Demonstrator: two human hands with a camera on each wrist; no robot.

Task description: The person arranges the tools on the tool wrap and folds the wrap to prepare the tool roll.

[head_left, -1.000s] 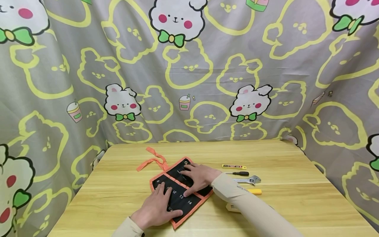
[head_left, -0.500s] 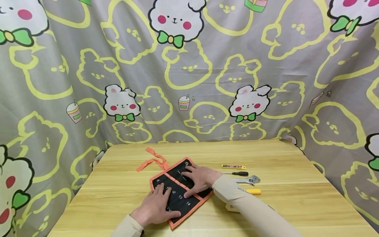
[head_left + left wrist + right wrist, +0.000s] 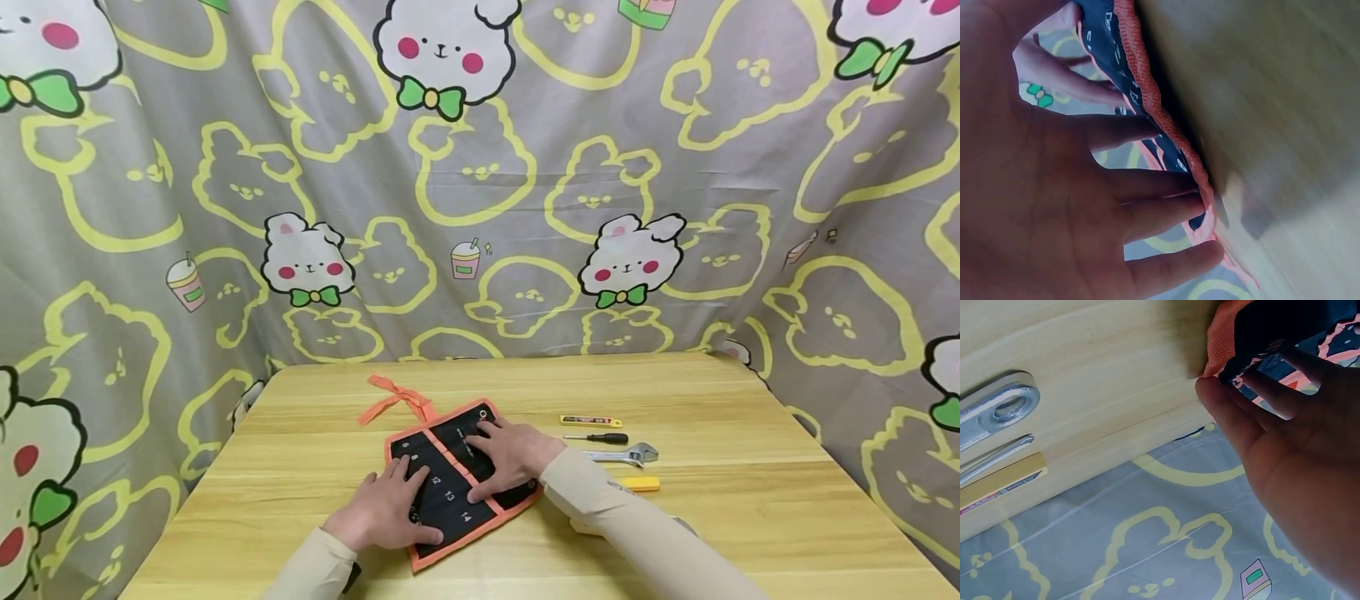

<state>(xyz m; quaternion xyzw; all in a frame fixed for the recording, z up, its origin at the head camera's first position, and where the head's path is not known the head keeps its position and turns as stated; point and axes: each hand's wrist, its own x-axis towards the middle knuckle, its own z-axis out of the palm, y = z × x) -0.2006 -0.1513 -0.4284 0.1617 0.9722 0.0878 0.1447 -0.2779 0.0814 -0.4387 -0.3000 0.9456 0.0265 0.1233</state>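
A black tool roll [image 3: 442, 521] with orange trim and white printed numbers lies spread flat on the wooden table. My left hand [image 3: 386, 508] rests on its lower left part, fingers spread and the thumb near the bottom edge. Across the upper right part lies my right hand [image 3: 513, 454], its fingers also spread on the cloth. In the left wrist view the fingertips reach the roll's orange border [image 3: 1160, 112]. From the right wrist, the right fingers touch the cloth by an orange edge [image 3: 1221, 344]. Orange tie straps [image 3: 397, 396] trail off the far left side.
Right of the roll lie a flat yellow-and-black case [image 3: 590, 422], a screwdriver [image 3: 607, 438], an adjustable wrench [image 3: 637, 454] and a yellow-ended item [image 3: 641, 483]. The right sleeve [image 3: 600, 496] partly covers a pale object [image 3: 585, 527]. A patterned curtain [image 3: 510, 325] hangs behind the table.
The tool roll has turned slightly clockwise, its bottom corner moving left and its top corner right. My left hand has shifted a little left with it; my right hand has barely moved.
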